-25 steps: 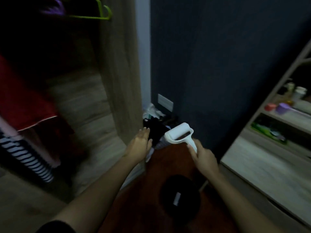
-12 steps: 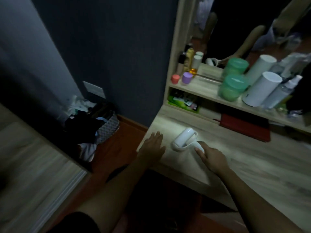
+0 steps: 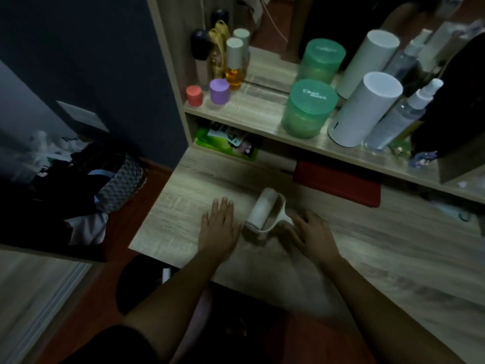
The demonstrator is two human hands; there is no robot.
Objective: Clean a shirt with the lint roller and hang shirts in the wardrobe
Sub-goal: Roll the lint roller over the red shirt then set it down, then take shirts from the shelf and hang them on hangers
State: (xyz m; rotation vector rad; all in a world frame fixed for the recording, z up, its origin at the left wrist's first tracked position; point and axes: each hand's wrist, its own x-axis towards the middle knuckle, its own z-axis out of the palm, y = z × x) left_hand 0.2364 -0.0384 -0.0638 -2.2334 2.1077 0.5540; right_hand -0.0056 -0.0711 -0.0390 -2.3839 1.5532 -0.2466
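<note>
Head view: the right grip (image 3: 312, 236) lies over the handle of the lint roller (image 3: 263, 210), its fingers curled down around the handle so that most of it is hidden; the grip is grasping the roller. The roller lies on its side on the table (image 3: 380, 258), its white drum pointing away from the person and slightly to the left, the frame looping round the drum's right side.

The left grip (image 3: 220, 228) is released: palm down, fingers straight and together, flat on the table just beside the near end of the drum. Whether its thumb side touches the roller I cannot tell. Both forearms reach in from the lower edge over the table's front edge.

Beyond the roller, under a shelf (image 3: 252, 114), a red folder (image 3: 338, 182) lies flat, and a green packet (image 3: 225, 145) sits further left in the same gap. On the shelf stand a red jar (image 3: 194, 95) and a purple jar (image 3: 219, 91) side by side, an amber bottle (image 3: 233, 64) behind them, a green tub (image 3: 307, 109), a white cylinder (image 3: 364, 109) and a clear spray bottle (image 3: 401, 116) to its right. A mirror (image 3: 273, 64) behind the shelf doubles the tub and the cylinder.

Left of the table, on the red-brown floor (image 3: 131, 224), a patterned basket (image 3: 120, 185) holds a heap of dark and pale clothes against the dark wall (image 3: 91, 48).
</note>
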